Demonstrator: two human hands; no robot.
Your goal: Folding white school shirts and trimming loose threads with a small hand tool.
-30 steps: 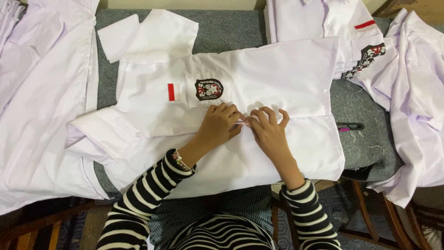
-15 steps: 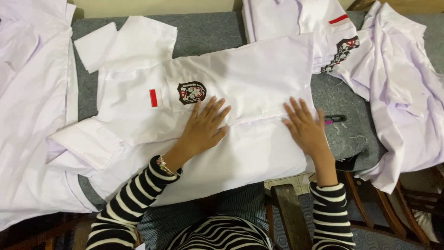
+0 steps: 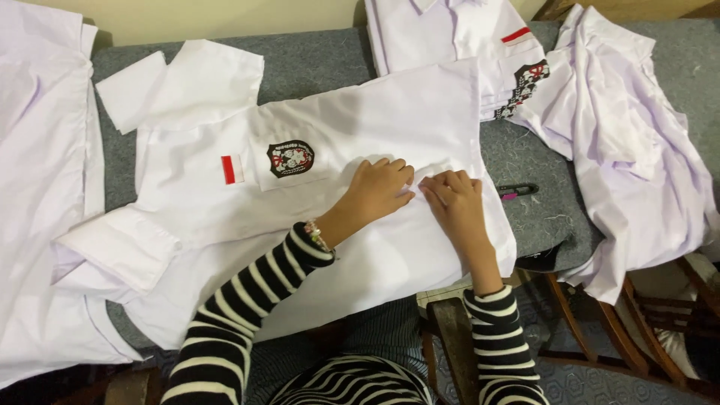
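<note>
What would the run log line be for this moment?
left hand: on shirt | right hand: on shirt, fingertips pinching fabric | surface: grey table

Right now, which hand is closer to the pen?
Right. The right hand lies on the shirt just left of the pen; the left hand is farther left.

Both hands point(image 3: 416, 195) rest on the middle shirt point(image 3: 360, 135), other shirts point(image 3: 630, 150) lying right.

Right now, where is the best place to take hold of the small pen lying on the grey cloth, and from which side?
Grip the pen at the middle of its barrel, coming from above. It lies flat on the grey cloth, just right of the white shirt, with bare cloth around it. The right hand is nearest.
</note>
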